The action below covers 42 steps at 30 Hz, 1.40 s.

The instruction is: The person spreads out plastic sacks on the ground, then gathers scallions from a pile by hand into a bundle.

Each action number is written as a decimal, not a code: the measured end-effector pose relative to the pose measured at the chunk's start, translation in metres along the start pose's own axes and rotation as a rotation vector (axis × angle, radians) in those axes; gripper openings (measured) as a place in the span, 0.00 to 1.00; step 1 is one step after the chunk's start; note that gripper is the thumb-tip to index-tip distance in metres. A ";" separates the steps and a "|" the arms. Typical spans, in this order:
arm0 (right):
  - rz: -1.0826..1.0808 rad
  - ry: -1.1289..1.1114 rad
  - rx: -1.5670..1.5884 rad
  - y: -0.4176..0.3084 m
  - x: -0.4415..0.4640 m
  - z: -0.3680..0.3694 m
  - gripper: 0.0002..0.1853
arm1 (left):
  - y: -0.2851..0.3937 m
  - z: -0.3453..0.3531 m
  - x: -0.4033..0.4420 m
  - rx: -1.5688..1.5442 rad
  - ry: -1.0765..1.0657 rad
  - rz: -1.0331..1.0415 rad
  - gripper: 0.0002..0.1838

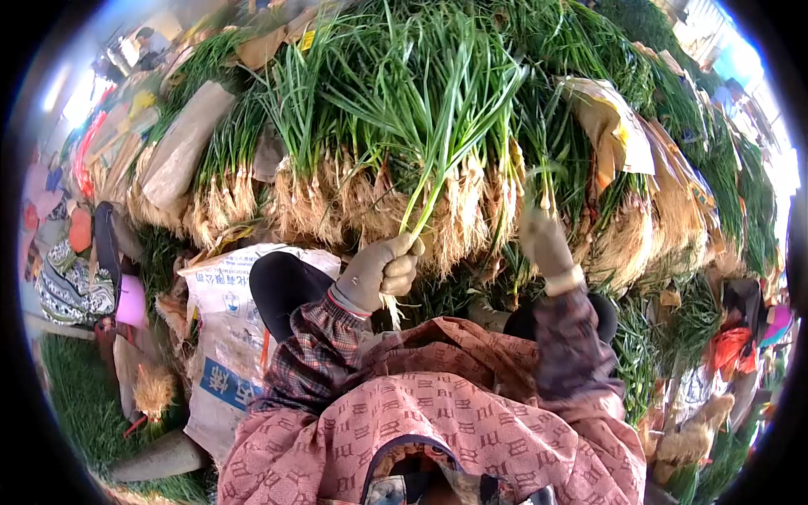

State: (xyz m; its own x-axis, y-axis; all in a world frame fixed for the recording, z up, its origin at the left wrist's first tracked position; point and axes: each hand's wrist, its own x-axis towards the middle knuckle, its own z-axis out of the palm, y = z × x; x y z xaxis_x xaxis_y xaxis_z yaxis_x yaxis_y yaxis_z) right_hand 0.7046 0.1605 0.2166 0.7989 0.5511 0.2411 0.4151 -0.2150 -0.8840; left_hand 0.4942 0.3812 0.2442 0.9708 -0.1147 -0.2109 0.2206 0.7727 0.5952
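the left hand (383, 273) is clenched round green stalks (432, 200), leaves fanned far over the rooted pile (307, 202); the right hand (545, 244), near the roots, is too blurred to tell its grip.

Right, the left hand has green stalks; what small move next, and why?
Probably close the right hand's grip on the pale stems beside it and draw them leftward: the left hand already holds green stalks low down, and the right is at those stems, though blur hides whether it has them.
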 end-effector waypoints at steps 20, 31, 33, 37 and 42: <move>0.303 -0.156 -0.528 -0.026 0.143 0.048 0.13 | 0.049 -0.017 0.045 0.014 0.146 0.454 0.17; 0.506 -0.656 1.151 -0.029 0.056 0.093 0.11 | 0.004 -0.026 0.069 0.159 0.073 0.261 0.17; 0.359 -0.391 0.583 -0.041 0.046 0.105 0.09 | 0.004 -0.029 0.063 0.018 0.194 0.128 0.19; 0.304 -0.050 0.816 -0.047 0.053 0.088 0.09 | -0.005 -0.037 0.061 0.165 0.326 0.135 0.14; 0.495 -0.518 0.543 -0.052 0.054 0.064 0.24 | -0.012 -0.022 0.062 0.467 0.567 0.286 0.12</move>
State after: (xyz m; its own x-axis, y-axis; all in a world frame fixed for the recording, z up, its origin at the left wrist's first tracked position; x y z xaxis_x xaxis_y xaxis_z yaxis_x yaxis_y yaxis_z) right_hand 0.6977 0.2532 0.2497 0.4811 0.8192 -0.3121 -0.2920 -0.1859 -0.9382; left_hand 0.5493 0.3785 0.2075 0.8271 0.4820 -0.2890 0.1085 0.3676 0.9236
